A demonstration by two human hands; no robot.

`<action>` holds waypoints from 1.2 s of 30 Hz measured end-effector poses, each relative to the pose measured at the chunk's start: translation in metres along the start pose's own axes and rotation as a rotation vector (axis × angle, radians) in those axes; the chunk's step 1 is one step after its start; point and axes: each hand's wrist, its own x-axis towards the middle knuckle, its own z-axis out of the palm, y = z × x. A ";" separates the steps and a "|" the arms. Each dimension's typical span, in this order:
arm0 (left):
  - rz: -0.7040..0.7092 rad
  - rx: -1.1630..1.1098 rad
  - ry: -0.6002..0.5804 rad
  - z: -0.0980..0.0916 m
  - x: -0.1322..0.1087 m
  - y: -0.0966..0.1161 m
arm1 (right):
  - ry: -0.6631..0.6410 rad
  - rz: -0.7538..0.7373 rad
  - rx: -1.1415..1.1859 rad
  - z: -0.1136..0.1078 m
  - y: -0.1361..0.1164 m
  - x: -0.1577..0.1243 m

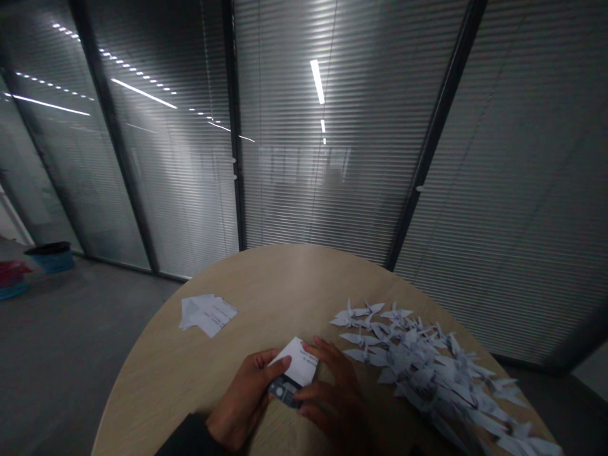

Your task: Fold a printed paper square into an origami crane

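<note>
A small piece of paper (297,358), white with printed text and a dark grey printed strip along its lower part, is held above the near part of the table. My left hand (247,389) grips its left side, the thumb lying on top. On the other side, the fingers of my right hand (339,386) bend around the right edge, touching near the upper and lower corners. Whether the paper is folded is hard to make out. Several folded white paper cranes (418,354) lie heaped to the right of my right hand.
A few loose printed paper sheets (209,313) overlap on the left of the round wooden table (299,272). Glass partitions with blinds (327,209) stand behind it. Blue bins (51,259) sit on the floor at far left.
</note>
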 end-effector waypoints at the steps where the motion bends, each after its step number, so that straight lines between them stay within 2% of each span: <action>1: -0.003 0.005 0.000 0.000 0.000 0.000 | 0.000 0.016 -0.004 0.000 0.000 0.000; 6: 0.015 0.056 -0.004 0.003 -0.001 0.000 | 0.052 0.098 0.047 0.002 -0.001 0.003; 12: 0.005 0.114 -0.010 0.005 -0.003 0.001 | 0.109 0.297 0.162 0.001 -0.004 0.006; 17: -0.008 0.112 -0.020 0.006 -0.002 0.002 | 0.078 0.393 0.173 0.002 -0.002 0.004; 21: -0.036 0.086 -0.025 0.009 -0.004 0.003 | 0.052 0.571 0.276 -0.004 -0.006 0.009; 25: -0.042 0.084 -0.016 0.009 -0.005 0.001 | -0.040 0.708 0.343 -0.011 -0.013 0.016; 36: -0.037 0.092 0.002 0.004 -0.003 -0.006 | -0.173 0.848 0.307 -0.015 -0.018 0.021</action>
